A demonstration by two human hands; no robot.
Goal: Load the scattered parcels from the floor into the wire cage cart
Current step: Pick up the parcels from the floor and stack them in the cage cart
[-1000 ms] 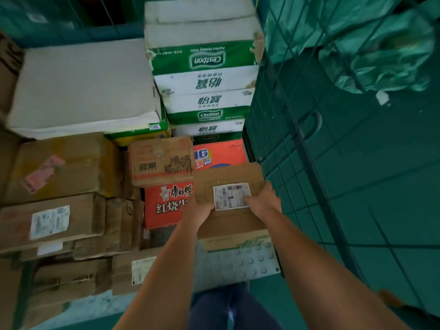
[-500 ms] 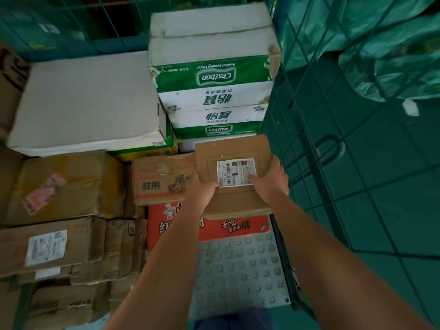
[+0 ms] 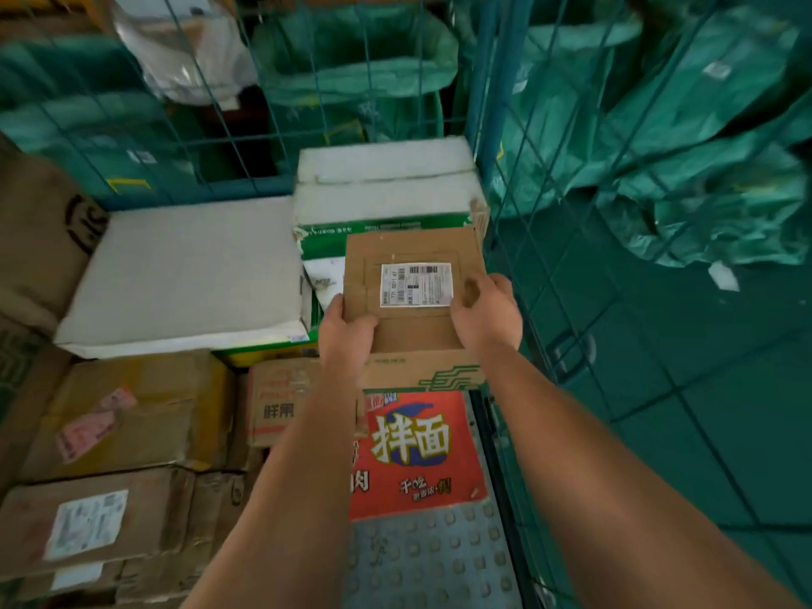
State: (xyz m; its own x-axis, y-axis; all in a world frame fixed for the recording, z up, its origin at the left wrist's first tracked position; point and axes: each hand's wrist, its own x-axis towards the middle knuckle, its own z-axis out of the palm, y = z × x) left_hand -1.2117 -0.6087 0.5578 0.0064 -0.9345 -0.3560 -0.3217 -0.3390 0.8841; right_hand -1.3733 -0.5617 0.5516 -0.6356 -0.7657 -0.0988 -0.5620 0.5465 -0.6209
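I hold a brown cardboard parcel (image 3: 408, 252) with a white shipping label between both hands, inside the wire cage cart (image 3: 505, 178). My left hand (image 3: 345, 331) grips its near left corner, thumb on top. My right hand (image 3: 487, 316) grips its right side, thumb beside the label. The parcel hangs above a red noodle carton (image 3: 417, 454) and in front of the stacked green-and-white water cartons (image 3: 382, 191).
Many parcels fill the cart: a flat white box (image 3: 184, 270) at the back left, brown cartons (image 3: 132, 419) on the left, a studded grey cart floor (image 3: 430, 560) near me. Green sacks (image 3: 703, 147) lie beyond the mesh on the green tiled floor.
Both hands have carried the parcel farther into the cart and higher, from over the red carton toward the water cartons. My view has tilted up.
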